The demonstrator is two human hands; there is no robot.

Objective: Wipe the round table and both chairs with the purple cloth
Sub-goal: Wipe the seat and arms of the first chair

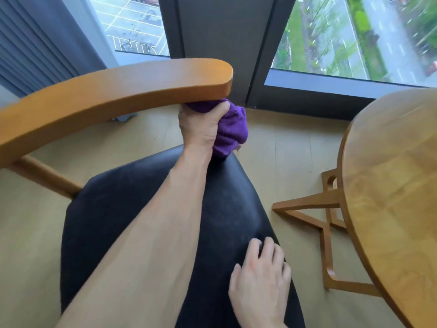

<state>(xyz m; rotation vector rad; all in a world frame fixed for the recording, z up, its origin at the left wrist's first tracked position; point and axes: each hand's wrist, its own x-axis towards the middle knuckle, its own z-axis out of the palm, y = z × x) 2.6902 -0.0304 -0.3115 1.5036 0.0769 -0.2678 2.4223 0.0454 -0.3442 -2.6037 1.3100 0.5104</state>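
Head view. Left hand (201, 125) just above centre, fingers curled tight round bunched cloth (230, 129), pressing it up against underside of armrest (113, 100) near its rounded end. Cloth hanging out at 3 o'clock of that hand, its lower tip close above front corner of seat (146, 209); touching or not, cannot tell. Left forearm stretched from 7 o'clock across seat up to the hand. Right hand (260, 282) at 5 o'clock, fingers relaxed and spread, resting flat on right edge of seat, holding nothing. Chair: curved wooden armrest sweeping from 9 o'clock toward centre, black padded seat below. Table (390, 185) at 3 o'clock, round wooden top, apart from chair, base (326, 223) showing beneath on floor (283, 150). Window (343, 36) along 12 o'clock, curtain (35, 43) at 10 o'clock.
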